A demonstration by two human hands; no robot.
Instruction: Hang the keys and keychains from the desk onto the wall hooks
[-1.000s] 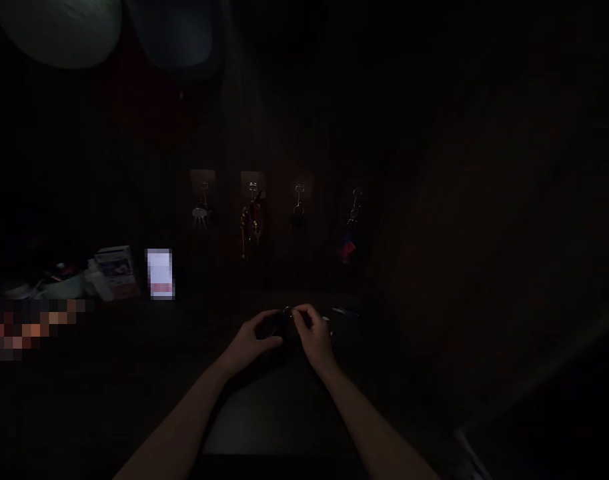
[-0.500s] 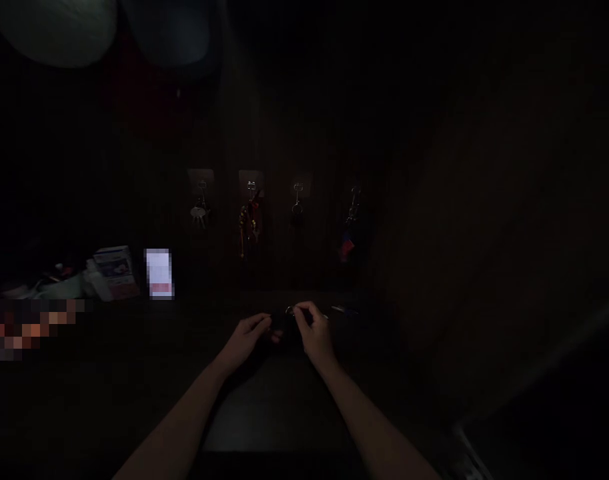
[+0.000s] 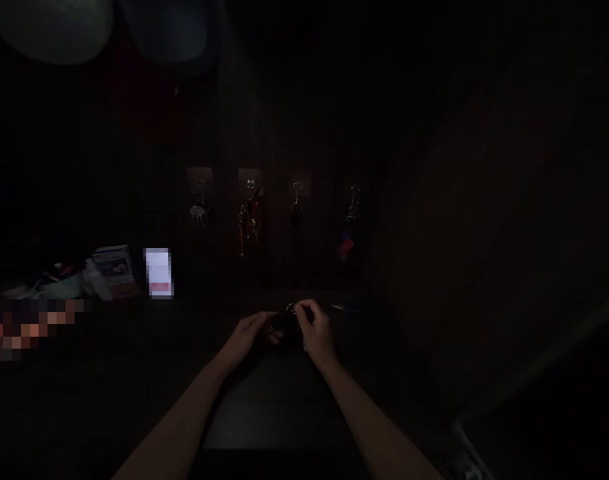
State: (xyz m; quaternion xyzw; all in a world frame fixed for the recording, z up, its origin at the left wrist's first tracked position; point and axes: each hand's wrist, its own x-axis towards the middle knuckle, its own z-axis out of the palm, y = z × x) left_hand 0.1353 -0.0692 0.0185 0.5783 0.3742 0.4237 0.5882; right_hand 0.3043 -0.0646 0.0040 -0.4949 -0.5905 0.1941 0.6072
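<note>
Between the thumb and fingers of my right hand (image 3: 316, 330) is a small shiny metal key ring (image 3: 290, 308), pinched at its right side. My left hand (image 3: 251, 333) faces it from the left, thumb and forefinger closed at the edge of a dark item (image 3: 287, 323) under the ring. The gloom hides what that item is and whether it is joined to the ring. Just right of my right hand, a thin pen-like object (image 3: 344, 309) lies on the dark tabletop (image 3: 264, 420).
Hooks on the back wall hold a bunch of keys (image 3: 198, 212), a beaded strap bundle (image 3: 249, 220), a ring (image 3: 297, 208) and a red-blue tag (image 3: 346, 247). A lit, blurred screen (image 3: 159, 273) and a box (image 3: 115, 270) stand at left. Caps (image 3: 54, 30) hang above.
The fingers of my left hand have shifted slightly to the right, closer to the dark item. My right hand has turned a little and still pinches the key ring.
</note>
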